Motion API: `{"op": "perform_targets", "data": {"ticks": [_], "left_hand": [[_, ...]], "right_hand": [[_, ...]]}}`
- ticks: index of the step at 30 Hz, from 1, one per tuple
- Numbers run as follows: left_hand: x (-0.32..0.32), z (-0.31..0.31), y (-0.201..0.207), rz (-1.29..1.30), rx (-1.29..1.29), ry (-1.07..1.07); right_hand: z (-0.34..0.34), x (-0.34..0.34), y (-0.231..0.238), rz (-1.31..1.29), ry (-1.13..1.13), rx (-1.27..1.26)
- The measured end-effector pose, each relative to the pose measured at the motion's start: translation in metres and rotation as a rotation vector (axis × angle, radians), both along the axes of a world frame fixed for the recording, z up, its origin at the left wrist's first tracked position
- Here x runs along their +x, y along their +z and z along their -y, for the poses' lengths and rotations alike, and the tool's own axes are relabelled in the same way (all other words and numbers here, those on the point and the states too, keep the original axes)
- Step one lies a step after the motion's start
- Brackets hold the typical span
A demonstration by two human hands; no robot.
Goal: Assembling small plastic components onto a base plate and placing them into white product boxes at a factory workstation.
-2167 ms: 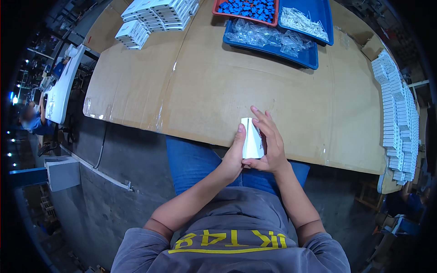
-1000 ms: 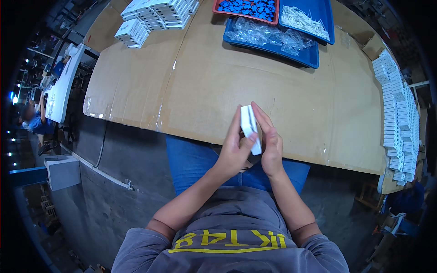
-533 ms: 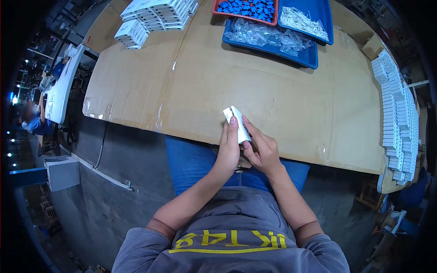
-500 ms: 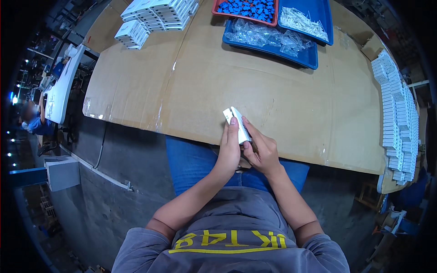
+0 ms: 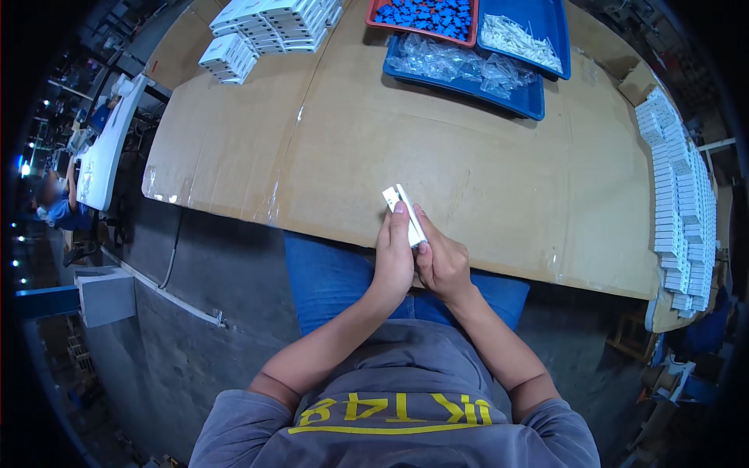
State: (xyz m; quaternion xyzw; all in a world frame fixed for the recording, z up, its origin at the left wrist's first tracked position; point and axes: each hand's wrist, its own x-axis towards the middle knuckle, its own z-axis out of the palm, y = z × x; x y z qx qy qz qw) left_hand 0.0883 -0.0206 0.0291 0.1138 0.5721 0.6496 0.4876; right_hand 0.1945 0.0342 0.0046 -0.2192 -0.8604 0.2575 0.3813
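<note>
Near the table's front edge, a small white box (image 5: 414,226) is held tilted between both hands. Its far end shows a narrow dark gap between two white panels. My left hand (image 5: 394,257) is closed round the left side, thumb lying along the top face. My right hand (image 5: 447,263) grips the right side, its thumb at the near end and its fingers along the far edge. The fingers cover much of the box, and its underside is hidden.
Stacked white boxes (image 5: 269,27) stand at the far left. Far off are a red tray (image 5: 425,33) of blue pieces, a blue tray (image 5: 499,95) of clear plastic bags and another blue tray (image 5: 563,39) of white sticks. White boxes (image 5: 677,199) line the right edge. A person (image 5: 58,199) sits at far left.
The right hand has turned slightly, its fingers drawn in closer against the box. The panels at the box's far end sit a little closer together. The left hand has barely moved.
</note>
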Motion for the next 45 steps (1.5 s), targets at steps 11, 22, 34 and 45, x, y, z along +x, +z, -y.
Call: {"op": "perform_targets", "data": {"ticks": [11,22,34,45], "left_hand": [[-0.02,0.003,0.005,-0.002,0.036,-0.007],[-0.043,0.003,0.015,-0.682,0.383,-0.38],[-0.016,-0.005,0.009,-0.226,0.363,-0.071],[-0.006,-0.003,0.015,-0.293,0.431,-0.053]], "right_hand": [[0.002,-0.01,0.017,-0.079,0.085,-0.249],[-0.018,0.006,0.057,-0.175,0.105,-1.431],[0.019,-0.014,0.036,-0.219,-0.003,-0.701],[0.032,-0.015,0.036,-0.213,-0.053,-0.361]]}}
